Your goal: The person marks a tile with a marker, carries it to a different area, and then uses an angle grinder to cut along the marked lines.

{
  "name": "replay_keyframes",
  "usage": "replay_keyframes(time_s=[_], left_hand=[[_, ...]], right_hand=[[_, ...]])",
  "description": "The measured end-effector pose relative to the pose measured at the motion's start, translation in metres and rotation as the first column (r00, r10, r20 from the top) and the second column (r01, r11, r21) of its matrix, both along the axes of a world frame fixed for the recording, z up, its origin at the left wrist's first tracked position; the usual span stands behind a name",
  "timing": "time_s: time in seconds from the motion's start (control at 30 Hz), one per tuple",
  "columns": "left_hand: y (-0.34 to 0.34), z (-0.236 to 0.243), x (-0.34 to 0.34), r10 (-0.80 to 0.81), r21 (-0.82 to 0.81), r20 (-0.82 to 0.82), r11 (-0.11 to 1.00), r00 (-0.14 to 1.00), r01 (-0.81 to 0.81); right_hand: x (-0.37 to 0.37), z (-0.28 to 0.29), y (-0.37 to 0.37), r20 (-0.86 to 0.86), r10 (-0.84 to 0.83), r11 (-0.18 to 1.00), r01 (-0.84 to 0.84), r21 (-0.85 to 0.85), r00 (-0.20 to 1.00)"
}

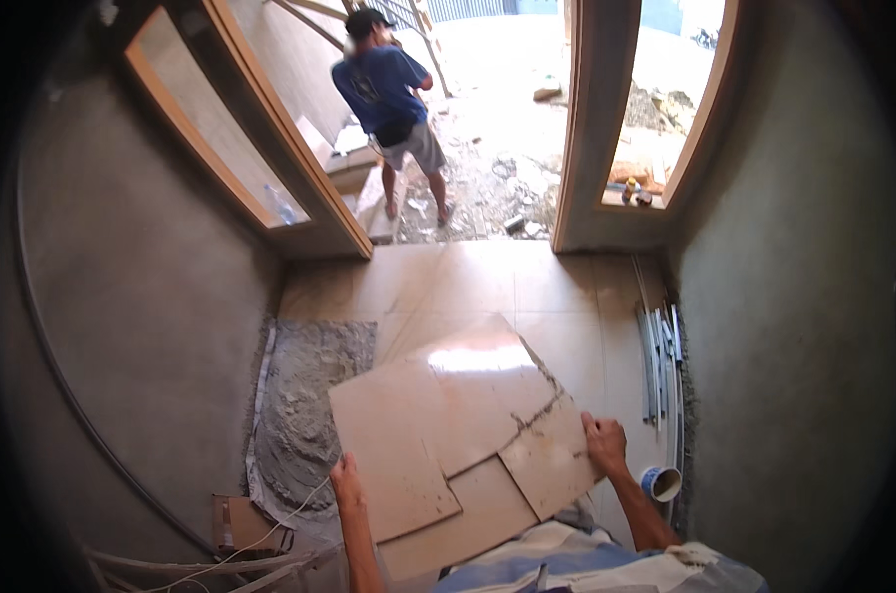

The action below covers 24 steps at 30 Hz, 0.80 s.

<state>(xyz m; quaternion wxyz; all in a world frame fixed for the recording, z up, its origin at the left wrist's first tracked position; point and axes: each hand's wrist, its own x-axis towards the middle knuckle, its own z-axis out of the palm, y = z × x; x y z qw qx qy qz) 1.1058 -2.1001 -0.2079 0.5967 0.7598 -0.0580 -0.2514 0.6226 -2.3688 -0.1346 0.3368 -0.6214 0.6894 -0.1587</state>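
Between my two hands is a stack of glossy beige floor tile pieces (pixel 418 415), broken or cut to different shapes, with grey mortar smears along some edges. My left hand (pixel 348 482) is closed on the left edge of the stack. At the right edge my right hand (pixel 604 443) grips it too, by a smaller piece (pixel 549 460) lying on top. Another piece (pixel 489 501) shows lower down, nearer my body. The undersides, and the fingers beneath them, are hidden.
Wet grey mortar (pixel 304 415) covers a strip of floor at left, near a cardboard box (pixel 250 524). Grey pipes (pixel 655 361) and a white-and-blue roll (pixel 661 483) lie along the right wall. Beyond the door frame (pixel 564 128), a person in blue (pixel 381 84) stands on rubble.
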Motion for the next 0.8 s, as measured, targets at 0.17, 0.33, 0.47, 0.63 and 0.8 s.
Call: replay_keyframes(time_s=[0.17,0.33,0.47,0.63,0.8], left_hand=[[-0.182,0.015,0.015,0.008,0.225,-0.018,0.974,1.0,-0.004],[-0.36,0.007,0.108,-0.056,0.161,-0.001,0.985,0.998,0.055],[-0.533,0.012,0.187,-0.264,0.353,0.125,0.913,0.956,0.205],[-0.718,-0.005,0.256,-0.226,0.282,0.017,0.936,0.974,0.212],[-0.905,-0.001,0.303,-0.349,0.407,0.127,0.872,0.928,0.272]], right_hand=[[0.027,-0.006,-0.184,-0.05,0.005,0.997,-0.001,0.083,0.999],[0.12,-0.023,-0.35,-0.027,0.017,0.998,-0.016,0.06,0.999],[0.18,-0.038,-0.477,-0.052,-0.052,0.994,0.057,0.094,0.997],[0.24,-0.02,-0.628,-0.056,-0.125,0.973,0.134,0.191,0.991],[0.275,-0.037,-0.766,-0.119,-0.209,0.958,0.228,0.172,0.971]])
